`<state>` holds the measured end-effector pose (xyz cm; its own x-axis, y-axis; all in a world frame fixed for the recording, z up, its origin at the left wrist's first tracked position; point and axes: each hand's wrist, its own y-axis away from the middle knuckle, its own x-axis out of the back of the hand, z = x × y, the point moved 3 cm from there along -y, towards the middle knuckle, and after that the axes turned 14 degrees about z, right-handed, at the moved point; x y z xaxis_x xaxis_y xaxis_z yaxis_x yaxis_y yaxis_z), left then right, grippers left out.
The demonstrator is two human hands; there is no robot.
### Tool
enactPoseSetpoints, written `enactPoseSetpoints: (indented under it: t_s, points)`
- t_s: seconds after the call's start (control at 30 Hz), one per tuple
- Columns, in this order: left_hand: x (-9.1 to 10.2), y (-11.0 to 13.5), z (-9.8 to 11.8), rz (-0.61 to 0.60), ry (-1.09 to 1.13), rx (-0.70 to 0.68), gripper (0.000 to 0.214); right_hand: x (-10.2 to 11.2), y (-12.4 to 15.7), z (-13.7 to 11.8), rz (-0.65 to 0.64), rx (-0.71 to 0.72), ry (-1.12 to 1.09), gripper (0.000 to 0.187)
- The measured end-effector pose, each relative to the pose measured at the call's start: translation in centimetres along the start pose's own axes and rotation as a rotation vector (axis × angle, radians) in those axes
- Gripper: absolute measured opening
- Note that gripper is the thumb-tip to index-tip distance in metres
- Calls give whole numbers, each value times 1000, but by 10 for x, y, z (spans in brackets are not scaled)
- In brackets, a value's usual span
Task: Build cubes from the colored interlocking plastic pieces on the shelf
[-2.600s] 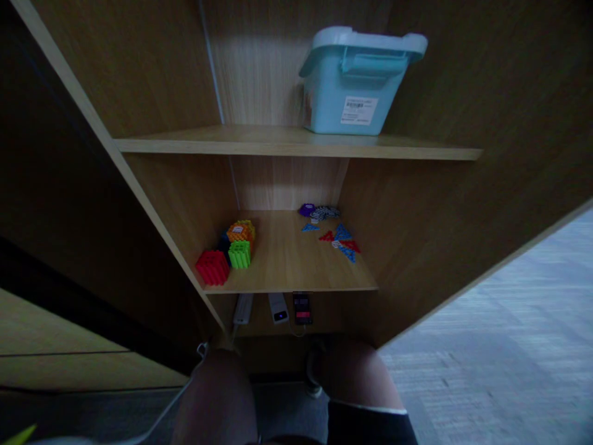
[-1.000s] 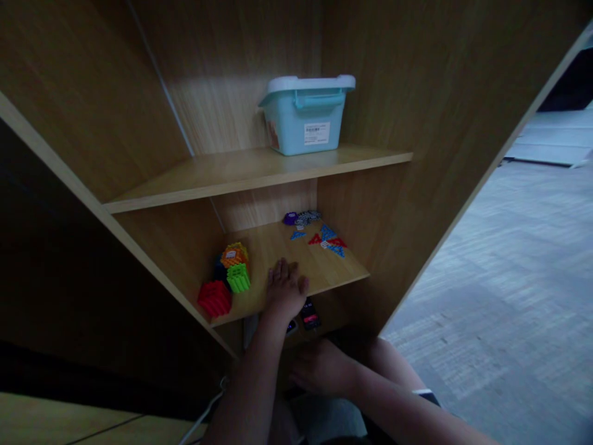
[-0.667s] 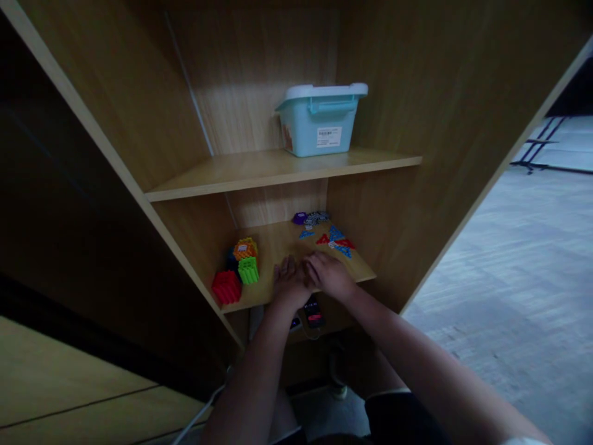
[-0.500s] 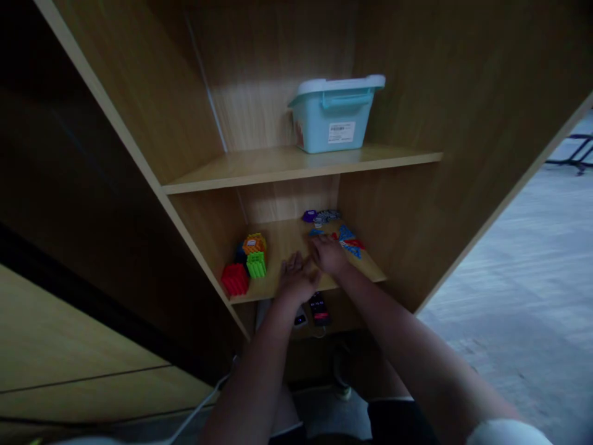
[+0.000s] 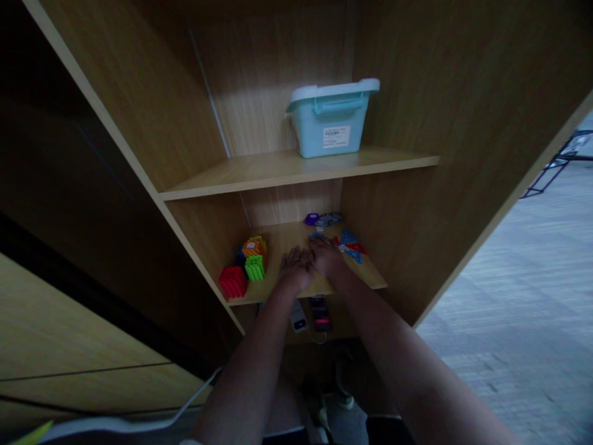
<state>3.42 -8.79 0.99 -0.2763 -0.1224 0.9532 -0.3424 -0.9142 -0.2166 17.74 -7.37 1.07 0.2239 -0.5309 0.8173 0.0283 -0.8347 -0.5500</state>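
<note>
My left hand (image 5: pixel 296 269) lies palm down on the middle shelf board (image 5: pixel 278 238), fingers spread and nothing visible in them. Right beside it, my right hand (image 5: pixel 325 256) rests with its fingers stretched forward; the thumb sides of the two hands meet. Just past the right fingertips is a small flat blue piece (image 5: pixel 317 234), partly covered. A blue-and-red lattice piece (image 5: pixel 351 246) lies to the right of that hand. Toward the back sit a purple piece (image 5: pixel 312 219) and a black-and-white patterned item (image 5: pixel 330 219).
At the shelf's left stand a red ribbed block (image 5: pixel 233 282), a green one (image 5: pixel 255 267) and an orange-yellow one (image 5: pixel 254 246). A light-blue lidded bin (image 5: pixel 331 127) sits on the shelf above. Below are a phone (image 5: pixel 320 314) and a white device (image 5: pixel 298 316) with a cable.
My hands have come closer together, the left fingers now lying flatter beside the right hand. The view has shifted slightly. The blocks and flat pieces have stayed in place.
</note>
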Motion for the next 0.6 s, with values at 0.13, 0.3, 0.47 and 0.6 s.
enactPoseSetpoints:
  t_s: [0.13,0.3,0.47,0.6]
  points:
    - [-5,-7,-2,66,23,22,67,-4,-2,0,-51,-11,9,58]
    - [-3,-4,0,145,39,44,60,1,1,-1,-45,-53,41,58]
    - [3,0,3,199,33,35,55,-2,-2,1,-79,11,43,59]
    - [2,1,3,193,38,49,56,-11,-10,6,-121,52,55,58]
